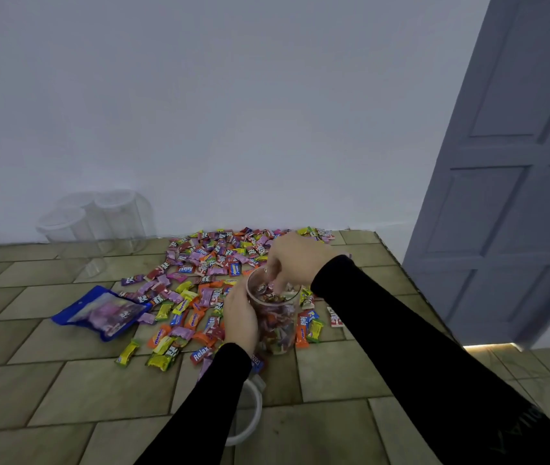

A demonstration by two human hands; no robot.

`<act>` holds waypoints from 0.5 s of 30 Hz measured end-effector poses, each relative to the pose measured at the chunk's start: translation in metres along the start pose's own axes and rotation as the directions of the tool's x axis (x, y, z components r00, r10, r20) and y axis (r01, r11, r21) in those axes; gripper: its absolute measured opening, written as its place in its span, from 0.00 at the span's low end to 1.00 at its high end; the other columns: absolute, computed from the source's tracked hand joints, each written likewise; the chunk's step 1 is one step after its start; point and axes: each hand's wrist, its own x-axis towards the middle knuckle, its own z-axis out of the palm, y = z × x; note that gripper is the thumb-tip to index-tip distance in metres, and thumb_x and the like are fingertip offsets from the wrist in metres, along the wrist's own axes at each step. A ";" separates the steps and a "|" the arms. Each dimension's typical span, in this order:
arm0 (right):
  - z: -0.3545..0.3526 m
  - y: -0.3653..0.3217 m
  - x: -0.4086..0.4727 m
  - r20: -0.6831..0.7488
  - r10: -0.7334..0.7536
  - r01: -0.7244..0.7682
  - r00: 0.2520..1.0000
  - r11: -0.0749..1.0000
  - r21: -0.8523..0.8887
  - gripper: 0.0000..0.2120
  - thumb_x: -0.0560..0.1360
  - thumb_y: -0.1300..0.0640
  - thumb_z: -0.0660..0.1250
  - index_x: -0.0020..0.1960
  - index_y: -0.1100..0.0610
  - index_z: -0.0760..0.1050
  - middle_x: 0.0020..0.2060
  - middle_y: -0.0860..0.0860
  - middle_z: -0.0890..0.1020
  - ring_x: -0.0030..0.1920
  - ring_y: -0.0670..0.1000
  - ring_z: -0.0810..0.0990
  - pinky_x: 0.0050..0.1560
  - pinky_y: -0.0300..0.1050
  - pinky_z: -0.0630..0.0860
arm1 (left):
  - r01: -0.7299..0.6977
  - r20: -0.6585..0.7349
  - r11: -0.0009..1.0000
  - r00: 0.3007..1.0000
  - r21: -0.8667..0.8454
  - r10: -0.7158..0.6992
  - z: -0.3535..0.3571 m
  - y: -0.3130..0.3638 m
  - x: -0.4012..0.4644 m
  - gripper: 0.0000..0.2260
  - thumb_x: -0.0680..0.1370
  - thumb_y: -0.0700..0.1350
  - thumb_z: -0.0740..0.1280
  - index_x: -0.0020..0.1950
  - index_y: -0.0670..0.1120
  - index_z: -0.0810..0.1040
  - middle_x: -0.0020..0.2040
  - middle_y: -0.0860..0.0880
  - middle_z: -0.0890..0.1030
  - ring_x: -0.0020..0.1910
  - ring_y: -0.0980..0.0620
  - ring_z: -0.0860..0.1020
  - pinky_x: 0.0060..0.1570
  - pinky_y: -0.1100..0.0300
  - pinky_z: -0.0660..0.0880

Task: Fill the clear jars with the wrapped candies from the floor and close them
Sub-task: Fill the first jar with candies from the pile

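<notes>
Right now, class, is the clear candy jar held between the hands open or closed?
Open. The clear plastic jar has no lid; the right hand dips fingers into its mouth while the left hand grips its side.

Dim even light, soft blur, edges bowed, glow under door (515, 182)

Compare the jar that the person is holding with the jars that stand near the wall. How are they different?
The held jar is nearly full of wrapped candies; the jars by the wall look empty. The held jar is gripped by the left hand, with the right hand reaching into its mouth; the jars by the wall are untouched. The held jar stands among the candies; the others stand apart from them. All are clear and upright.
</notes>
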 end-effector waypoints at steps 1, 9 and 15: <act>-0.002 0.006 -0.004 -0.062 -0.010 0.013 0.998 0.999 0.042 0.09 0.69 0.60 0.76 0.48 0.59 0.84 0.45 0.52 0.84 0.44 0.49 0.80 0.43 0.40 0.70 | -0.033 0.003 0.999 0.999 -0.021 0.033 -0.001 0.008 -0.004 0.17 0.80 0.53 0.57 0.55 0.51 0.83 0.57 0.48 0.82 0.59 0.49 0.79 0.62 0.45 0.74; 0.035 0.075 -0.006 -0.425 0.239 -0.029 0.873 0.896 0.444 0.13 0.79 0.52 0.64 0.61 0.54 0.77 0.40 0.49 0.78 0.41 0.49 0.77 0.44 0.42 0.71 | -0.409 0.054 0.899 0.913 0.155 0.405 0.027 0.080 -0.022 0.11 0.81 0.42 0.59 0.55 0.51 0.80 0.54 0.57 0.79 0.53 0.59 0.77 0.57 0.52 0.77; 0.077 0.131 -0.002 -0.305 0.381 -0.227 0.873 0.870 0.438 0.11 0.78 0.56 0.58 0.54 0.55 0.77 0.46 0.55 0.81 0.45 0.54 0.78 0.44 0.42 0.67 | -0.669 0.394 0.579 0.743 0.465 0.541 0.090 0.074 -0.040 0.13 0.80 0.39 0.60 0.62 0.45 0.78 0.58 0.51 0.75 0.61 0.56 0.71 0.59 0.68 0.64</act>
